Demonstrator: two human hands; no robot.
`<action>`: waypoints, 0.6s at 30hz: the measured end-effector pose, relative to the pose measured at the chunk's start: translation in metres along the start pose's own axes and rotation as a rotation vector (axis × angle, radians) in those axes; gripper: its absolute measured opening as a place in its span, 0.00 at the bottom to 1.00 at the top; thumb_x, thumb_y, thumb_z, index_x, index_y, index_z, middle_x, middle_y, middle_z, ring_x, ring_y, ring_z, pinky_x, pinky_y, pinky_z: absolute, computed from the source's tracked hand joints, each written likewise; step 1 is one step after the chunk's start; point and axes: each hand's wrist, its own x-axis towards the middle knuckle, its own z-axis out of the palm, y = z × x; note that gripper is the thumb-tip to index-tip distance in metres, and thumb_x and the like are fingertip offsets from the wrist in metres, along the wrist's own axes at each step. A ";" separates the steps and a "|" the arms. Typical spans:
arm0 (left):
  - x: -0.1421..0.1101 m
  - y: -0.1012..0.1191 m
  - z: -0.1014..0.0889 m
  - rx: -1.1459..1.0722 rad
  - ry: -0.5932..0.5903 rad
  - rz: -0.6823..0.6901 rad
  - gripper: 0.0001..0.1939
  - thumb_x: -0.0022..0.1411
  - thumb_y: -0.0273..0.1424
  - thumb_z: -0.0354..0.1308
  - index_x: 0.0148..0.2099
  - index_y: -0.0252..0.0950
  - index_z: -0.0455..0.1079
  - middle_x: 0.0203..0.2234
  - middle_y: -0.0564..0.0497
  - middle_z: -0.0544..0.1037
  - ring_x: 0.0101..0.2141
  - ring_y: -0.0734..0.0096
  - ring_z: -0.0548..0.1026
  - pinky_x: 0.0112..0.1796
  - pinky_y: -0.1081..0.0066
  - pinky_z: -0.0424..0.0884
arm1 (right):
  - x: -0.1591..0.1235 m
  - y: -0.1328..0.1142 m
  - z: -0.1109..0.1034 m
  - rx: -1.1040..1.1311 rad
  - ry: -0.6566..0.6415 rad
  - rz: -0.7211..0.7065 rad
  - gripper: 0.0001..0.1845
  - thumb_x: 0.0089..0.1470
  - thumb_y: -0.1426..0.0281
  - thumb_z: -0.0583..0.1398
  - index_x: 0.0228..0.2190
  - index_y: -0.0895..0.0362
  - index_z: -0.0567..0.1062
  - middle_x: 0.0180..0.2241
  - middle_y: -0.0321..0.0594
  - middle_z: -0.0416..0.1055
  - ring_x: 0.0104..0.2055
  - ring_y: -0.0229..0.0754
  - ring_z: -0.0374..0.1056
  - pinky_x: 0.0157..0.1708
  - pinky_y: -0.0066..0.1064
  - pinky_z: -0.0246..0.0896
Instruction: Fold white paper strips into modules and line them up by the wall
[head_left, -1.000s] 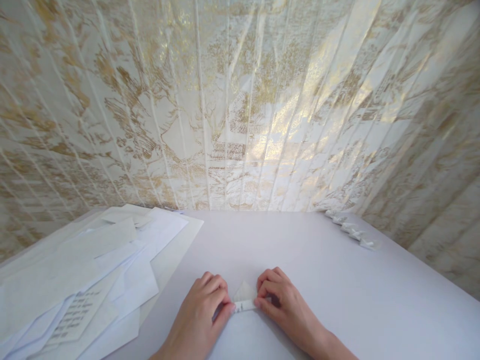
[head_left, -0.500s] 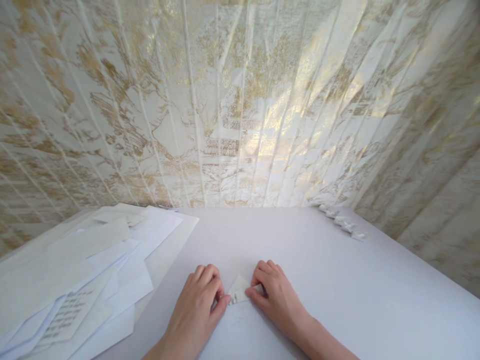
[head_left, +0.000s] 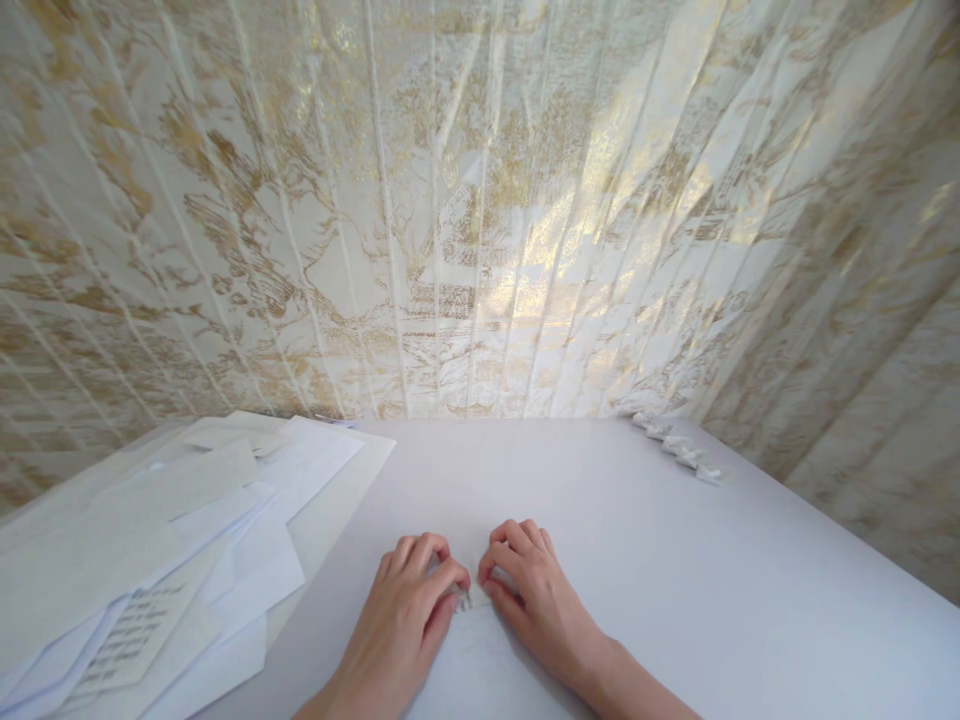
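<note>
A small folded piece of white paper with dark print lies on the table between my hands, mostly covered by my fingers. My left hand pinches or presses its left side with thumb and forefinger, the other fingers curled. On the opposite side, my right hand has thumb and curled forefinger on the paper's right edge. Both wrists come in from the bottom of the view. How the folds run under my fingertips is hidden.
Loose white sheets overlap in a pile on the left, one bearing lines of dark print. Several small folded paper pieces stand in a row at the back right. A patterned curtain hangs behind the white table.
My right hand has shifted left, closer to my left hand. My left forefinger has reached further over the paper, and less of the paper shows now.
</note>
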 end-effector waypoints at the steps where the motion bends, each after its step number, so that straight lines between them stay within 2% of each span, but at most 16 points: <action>1: 0.000 0.000 0.000 -0.005 0.001 0.000 0.11 0.63 0.22 0.51 0.40 0.43 0.70 0.41 0.52 0.70 0.44 0.60 0.66 0.43 0.61 0.63 | 0.001 -0.002 0.001 0.004 0.004 0.005 0.13 0.53 0.85 0.61 0.32 0.54 0.74 0.38 0.36 0.69 0.43 0.44 0.62 0.44 0.36 0.55; 5: 0.000 0.000 -0.001 -0.030 0.000 -0.005 0.06 0.65 0.27 0.53 0.39 0.43 0.70 0.42 0.51 0.70 0.44 0.59 0.66 0.44 0.60 0.64 | 0.004 -0.008 0.007 0.014 0.026 0.052 0.09 0.51 0.80 0.66 0.31 0.55 0.73 0.36 0.37 0.69 0.42 0.46 0.62 0.44 0.38 0.54; 10: 0.001 -0.002 -0.001 -0.047 -0.009 -0.015 0.07 0.66 0.26 0.53 0.40 0.43 0.69 0.43 0.51 0.70 0.45 0.59 0.66 0.44 0.59 0.63 | 0.004 -0.008 0.011 0.022 0.028 0.090 0.10 0.49 0.75 0.69 0.31 0.54 0.73 0.37 0.36 0.69 0.42 0.46 0.62 0.45 0.38 0.54; 18: -0.002 -0.007 0.003 -0.026 -0.022 -0.015 0.10 0.66 0.25 0.50 0.42 0.44 0.70 0.44 0.50 0.69 0.46 0.58 0.66 0.45 0.58 0.64 | -0.002 0.001 0.001 0.033 0.011 0.136 0.12 0.49 0.78 0.65 0.35 0.52 0.73 0.39 0.36 0.68 0.44 0.46 0.62 0.46 0.39 0.54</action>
